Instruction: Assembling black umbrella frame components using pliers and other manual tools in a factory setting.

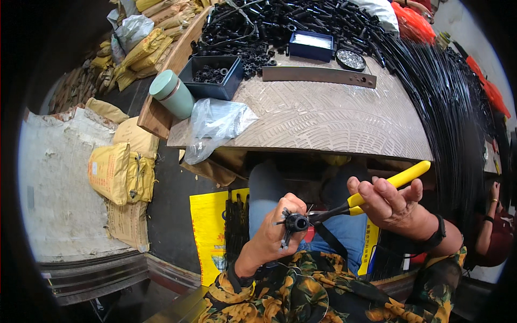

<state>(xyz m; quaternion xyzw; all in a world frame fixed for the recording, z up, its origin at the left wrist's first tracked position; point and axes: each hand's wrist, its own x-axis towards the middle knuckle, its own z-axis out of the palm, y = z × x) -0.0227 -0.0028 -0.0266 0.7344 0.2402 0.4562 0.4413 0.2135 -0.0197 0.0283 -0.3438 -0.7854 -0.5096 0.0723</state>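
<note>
"What are the left fingers doing?"

"The left hand (273, 232) is closed around a black cylindrical part (297, 222), its round hollow end facing up and thin strips fanning out around it. It's above the lap, on the near side of the bench."

"And the right?"

"The right hand (396, 207) has its fingers loosely curled about a pair of yellow-handled pliers (354, 201). The dark nose reaches the side of the black part; I can't tell whether it is nipping anything."

"What's further out?"

"Blue jeans (344, 231) under the hands, then a patterned grey-brown bench top (339, 118). On it, a crumpled clear plastic bag (215, 121) near a pale green lidded cup (172, 94), and a flat brown metal bar (318, 76)."

"Beyond that?"

"A heap of glossy black parts (280, 19) along the far side, and a long sheaf of thin black rods (436, 102) drooping over the right edge."
</note>
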